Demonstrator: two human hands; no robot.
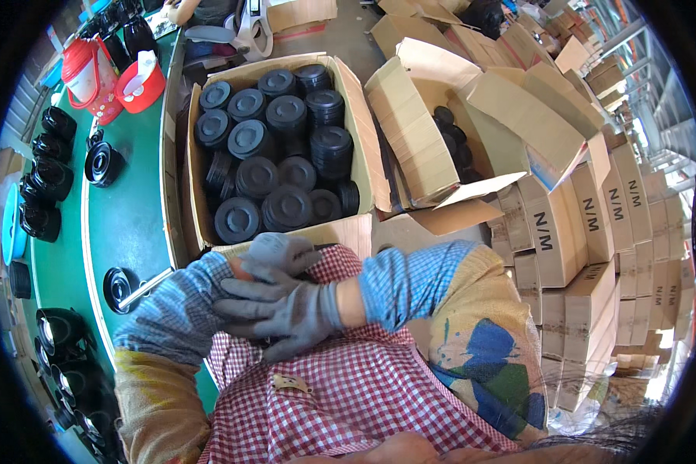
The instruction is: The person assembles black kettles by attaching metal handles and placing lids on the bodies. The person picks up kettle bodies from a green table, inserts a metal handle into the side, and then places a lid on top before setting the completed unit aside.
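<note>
Both my hands wear grey work gloves and are crossed in front of my red-and-white checked apron (317,394). My right hand (286,309) reaches across to the left with its fingers spread, lying on the blue checked sleeve cover (178,298) of my left arm near the wrist. No object shows in it. Just beyond it is my left hand (274,251), somewhat blurred; its fingers point right and are partly hidden, so their grip is unclear. Ahead of my hands stands an open carton (371,147) filled with stacks of round black lids (286,207).
To the left runs a green worktable (135,220) with black round parts (103,164), a white stick-like tool (148,288), a red jug (93,77) and a red basket (141,87). Another open carton (402,116) holds some black pieces. Stacked boxes (549,232) line the right. A person's arm (182,11) shows at the far end.
</note>
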